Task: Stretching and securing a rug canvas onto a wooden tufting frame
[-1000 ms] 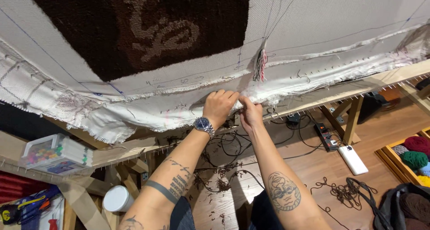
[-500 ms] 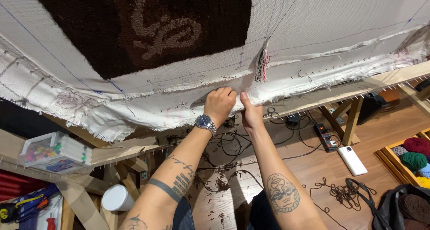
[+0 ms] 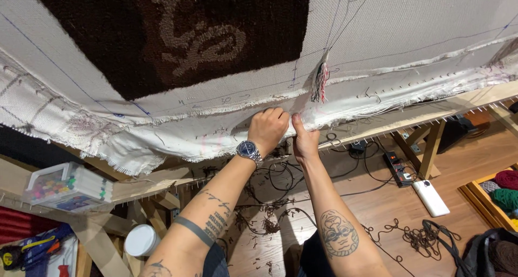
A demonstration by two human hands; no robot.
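**A:** So what are the hands doing here?

**B:** Both are up at the bottom edge of the white backing cloth point(image 3: 178, 142), where it bunches along the wooden frame rail point(image 3: 431, 112). The left hand point(image 3: 268, 130) — the one with the wristwatch point(image 3: 249, 151) — is curled shut on a fold of that cloth, and the right hand point(image 3: 304, 142) pinches the same fold just beside it. The two are pretty much touching.

**A:** And the rug itself?

**B:** The dark brown tufted patch point(image 3: 178, 34) with a lighter looped design sits higher on the cloth, well above the hands. A bundle of loose yarn ends point(image 3: 320, 82) hangs just up and right of the right hand. Below — wood floor with yarn scraps point(image 3: 270, 223), a power strip point(image 3: 395, 166), and a clear box of markers point(image 3: 67, 186) on the left.
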